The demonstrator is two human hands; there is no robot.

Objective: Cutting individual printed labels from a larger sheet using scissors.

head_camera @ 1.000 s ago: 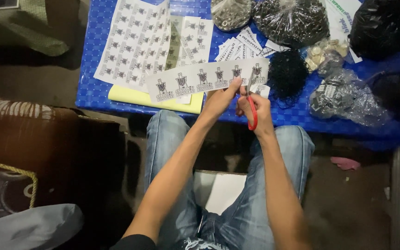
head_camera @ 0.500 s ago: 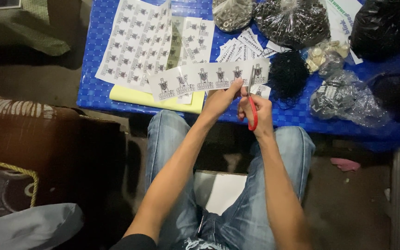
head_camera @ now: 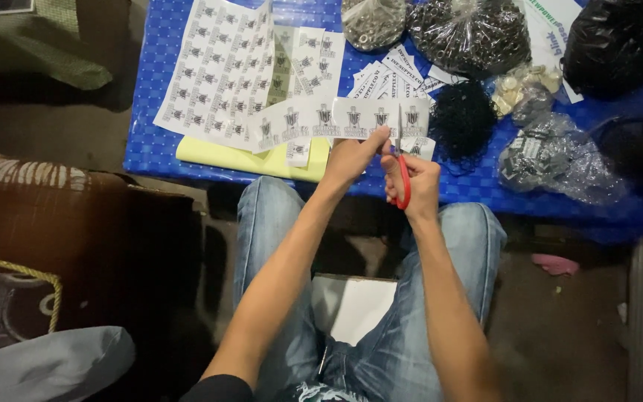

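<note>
The right hand (head_camera: pixel 413 179) is gripping red-handled scissors (head_camera: pixel 402 167), blades biting upward into a printed label strip (head_camera: pixel 336 119); the left hand (head_camera: pixel 351 156) is pinching that strip taut above the blue table (head_camera: pixel 150 149), beside label sheets (head_camera: pixel 217 74)

Small craft workshop: blue table (head_camera: pixel 187 160) with label sheets (head_camera: pixel 221 71), hardware bags (head_camera: pixel 470 33)
</note>
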